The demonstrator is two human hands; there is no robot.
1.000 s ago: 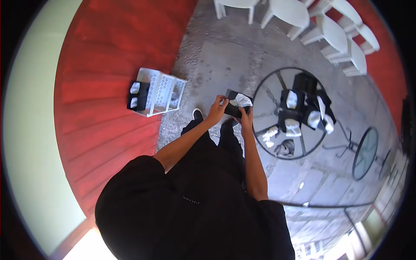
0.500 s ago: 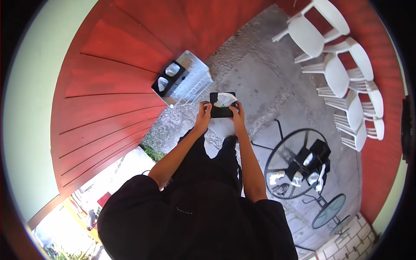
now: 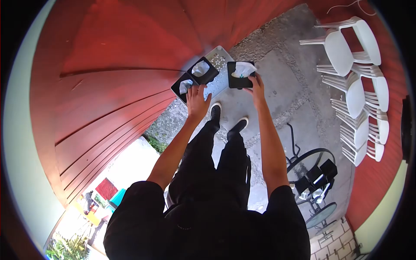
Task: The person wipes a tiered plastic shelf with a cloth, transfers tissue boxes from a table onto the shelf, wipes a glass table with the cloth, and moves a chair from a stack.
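A black tissue box [image 3: 234,81] with a white tissue sticking out is gripped at its right edge by my right hand [image 3: 257,89]. It is held beside the right side of a small white table [image 3: 221,55] with a flower-patterned top. Two more black tissue boxes lie on that table: an upper one [image 3: 210,76] and a lower one [image 3: 177,88], each with tissue showing. My left hand [image 3: 198,102] is at the lower box's right edge, fingers spread and thumb apart. Whether its fingertips touch the box I cannot tell.
A red wall [image 3: 121,95] runs along the left, beside the white table. White plastic chairs [image 3: 340,54] are stacked at the right. A round glass table [image 3: 314,158] with black boxes and tissues stands at lower right. My shoes [image 3: 216,112] are on the concrete floor.
My left hand has let go of the held tissue box and moved to the boxes on the white table. My right hand keeps the box, now further up and right. The view has shifted.
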